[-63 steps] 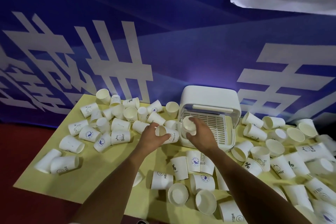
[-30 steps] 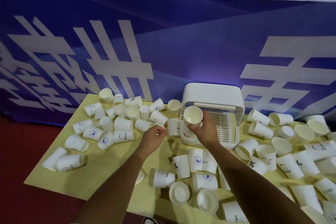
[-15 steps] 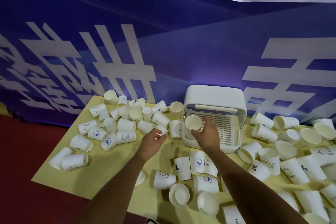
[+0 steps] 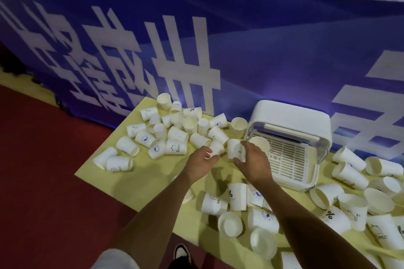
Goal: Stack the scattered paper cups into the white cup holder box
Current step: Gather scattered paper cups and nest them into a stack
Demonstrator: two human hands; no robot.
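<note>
My right hand (image 4: 253,159) has left the white cup holder box (image 4: 290,144) and now curls around a lying paper cup (image 4: 235,148) just left of it; another cup (image 4: 261,143) sits at the box's open front. My left hand (image 4: 200,159), earlier closed and empty, pinches a small cup (image 4: 216,148). Scattered cups (image 4: 172,133) crowd the yellow counter (image 4: 105,170), with bare room only along its left edge.

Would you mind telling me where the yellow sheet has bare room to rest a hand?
The near-left corner of the yellow sheet is bare, bordered by the left cup cluster, the left forearm and the sheet's edge. A smaller gap lies under the wrists, before the cup holder box. Crowded: the left cluster, the cups nearest you and the right pile.
</note>
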